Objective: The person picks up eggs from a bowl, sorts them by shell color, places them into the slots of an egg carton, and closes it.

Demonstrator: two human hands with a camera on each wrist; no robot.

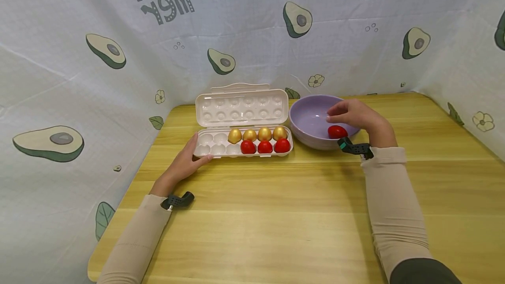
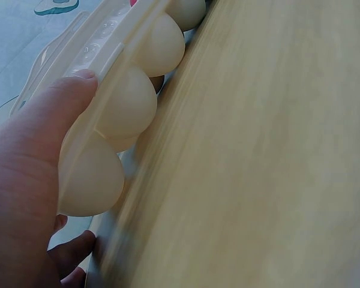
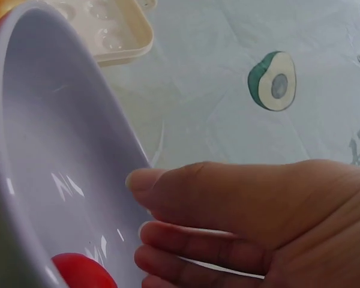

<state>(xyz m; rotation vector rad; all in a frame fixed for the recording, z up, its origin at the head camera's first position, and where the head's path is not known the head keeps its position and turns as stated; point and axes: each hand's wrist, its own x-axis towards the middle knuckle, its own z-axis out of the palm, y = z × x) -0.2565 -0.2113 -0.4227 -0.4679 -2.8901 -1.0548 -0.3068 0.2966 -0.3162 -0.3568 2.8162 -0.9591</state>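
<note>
A white egg carton lies with its lid raised at the back of the table, holding several gold eggs and three red eggs. My left hand grips the carton's left end, thumb over the front rim and fingers round the side. My right hand is over the purple bowl, fingers loosely bent with nothing between them. Below those fingers a red egg lies in the bowl. In the right wrist view, thumb and fingertips are apart, near the bowl's inner wall, with the egg lower left.
The bowl stands right beside the carton's right end. Behind both, the carton's lid leans up near a white avocado-print cloth. The wooden table stretches in front. Several cups at the carton's left hold no eggs.
</note>
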